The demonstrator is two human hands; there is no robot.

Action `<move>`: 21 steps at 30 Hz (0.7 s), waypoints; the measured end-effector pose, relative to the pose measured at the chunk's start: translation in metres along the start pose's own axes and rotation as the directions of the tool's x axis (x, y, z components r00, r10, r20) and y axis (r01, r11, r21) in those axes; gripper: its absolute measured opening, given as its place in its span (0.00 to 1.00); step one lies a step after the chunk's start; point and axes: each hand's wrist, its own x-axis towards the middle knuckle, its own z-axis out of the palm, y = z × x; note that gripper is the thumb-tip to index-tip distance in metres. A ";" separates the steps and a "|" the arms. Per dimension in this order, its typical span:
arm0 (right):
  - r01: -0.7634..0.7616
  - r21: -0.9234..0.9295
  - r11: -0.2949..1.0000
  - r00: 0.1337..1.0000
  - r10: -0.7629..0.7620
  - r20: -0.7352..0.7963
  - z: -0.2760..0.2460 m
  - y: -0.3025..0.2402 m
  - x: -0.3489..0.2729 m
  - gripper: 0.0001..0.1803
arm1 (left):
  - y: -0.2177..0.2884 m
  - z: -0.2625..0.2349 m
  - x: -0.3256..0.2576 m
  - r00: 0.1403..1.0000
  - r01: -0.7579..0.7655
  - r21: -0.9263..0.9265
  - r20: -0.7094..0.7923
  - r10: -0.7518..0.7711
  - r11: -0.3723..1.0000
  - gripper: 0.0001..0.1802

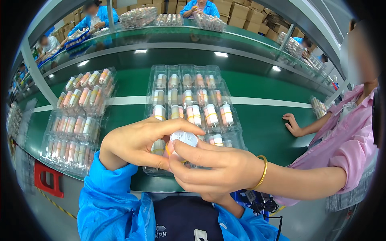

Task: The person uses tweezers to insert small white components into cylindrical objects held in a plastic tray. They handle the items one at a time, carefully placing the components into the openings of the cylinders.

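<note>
A small white roll [183, 139] sits pinched between our left hand [138, 143] and right hand [213, 166], fingers clamped on it, clear tray [189, 104] at twelve o'clock.

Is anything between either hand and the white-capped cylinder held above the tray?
Nothing lies between the left hand and the white-capped cylinder; its fingertips touch it. A co-worker's bangled hand reaches in from the right, grips the cylinder and covers the right hand, hiding its contact.
</note>
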 end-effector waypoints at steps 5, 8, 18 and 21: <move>-0.442 0.151 0.884 0.869 0.464 -0.173 0.045 -0.020 -0.071 0.16 | -0.001 -0.006 0.004 0.998 0.009 0.086 -0.070 -0.003 0.996 0.36; -0.479 0.121 0.870 0.838 0.494 -0.233 0.058 -0.018 -0.081 0.13 | 0.000 -0.008 -0.006 0.984 0.119 0.007 -0.132 -0.117 0.993 0.40; -0.457 0.210 0.864 0.835 0.498 -0.233 0.056 -0.018 -0.075 0.09 | 0.003 -0.009 -0.013 0.956 0.188 0.001 -0.231 -0.182 0.982 0.45; -0.464 0.202 0.862 0.830 0.503 -0.242 0.057 -0.018 -0.077 0.09 | 0.004 -0.008 -0.010 0.942 0.213 -0.009 -0.264 -0.208 0.977 0.45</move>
